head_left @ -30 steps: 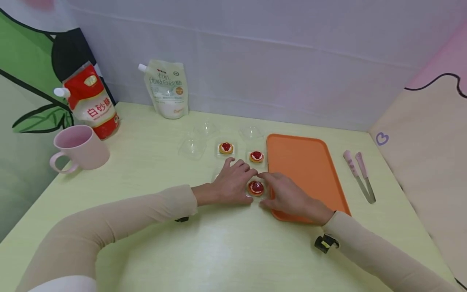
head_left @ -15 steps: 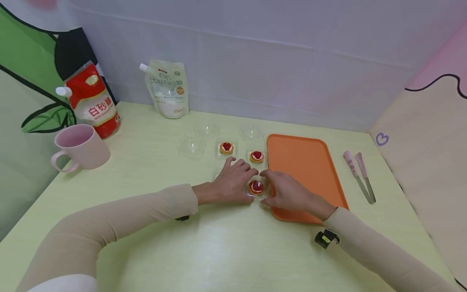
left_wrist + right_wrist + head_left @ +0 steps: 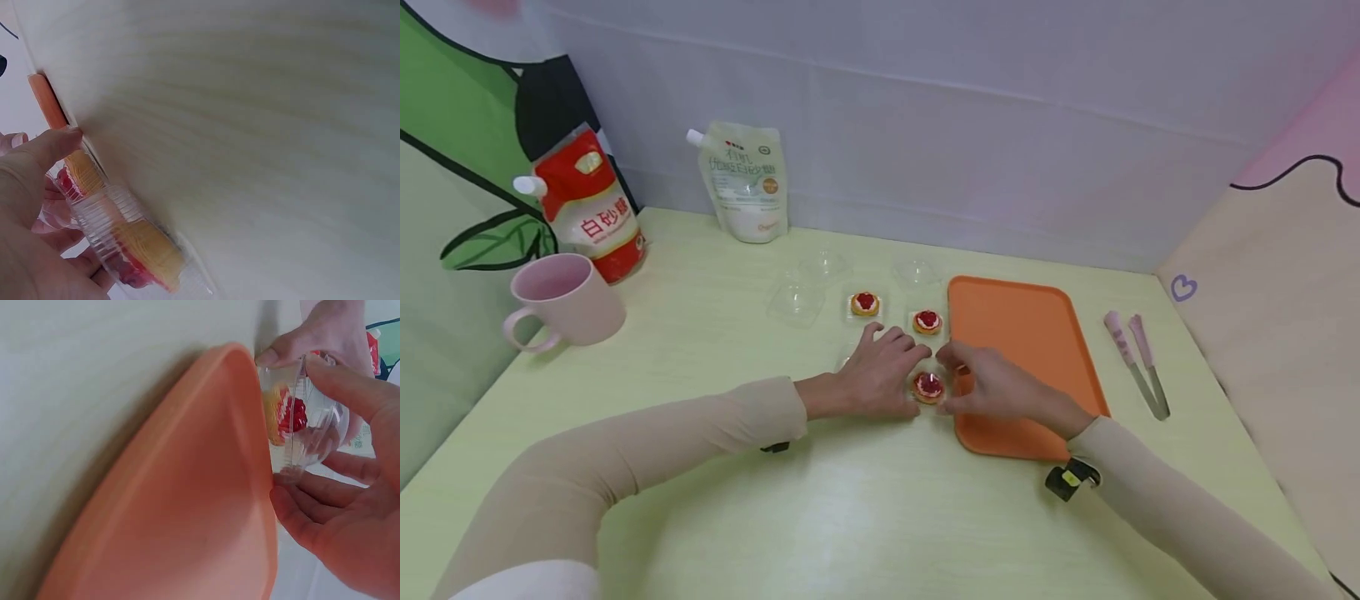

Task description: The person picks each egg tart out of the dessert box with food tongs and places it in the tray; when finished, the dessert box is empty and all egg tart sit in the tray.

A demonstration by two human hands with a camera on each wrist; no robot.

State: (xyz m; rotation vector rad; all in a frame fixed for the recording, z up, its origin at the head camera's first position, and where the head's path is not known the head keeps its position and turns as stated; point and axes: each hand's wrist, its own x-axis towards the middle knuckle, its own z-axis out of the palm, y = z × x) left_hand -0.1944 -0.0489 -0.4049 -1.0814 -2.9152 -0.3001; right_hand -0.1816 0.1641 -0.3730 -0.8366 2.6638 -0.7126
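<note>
A small berry tart in a clear plastic box sits at the tray's left edge, between both hands. My left hand holds its left side, with the thumb on the near edge and fingers across the far side. From the right, my right hand grips the same box by its corners. In the right wrist view the domed lid covers the tart, with thumb and fingers at opposite edges. Under my left palm stands another boxed tart, mostly hidden in the head view.
Two more tarts, one in a clear base and one beside the tray, stand behind the hands. Several clear lids lie further back. An orange tray, tongs, a pink mug and sugar pouches surround the work.
My right fingers have shifted slightly along the box and drawn in more. The left hand has stayed in place, and the box has barely moved.
</note>
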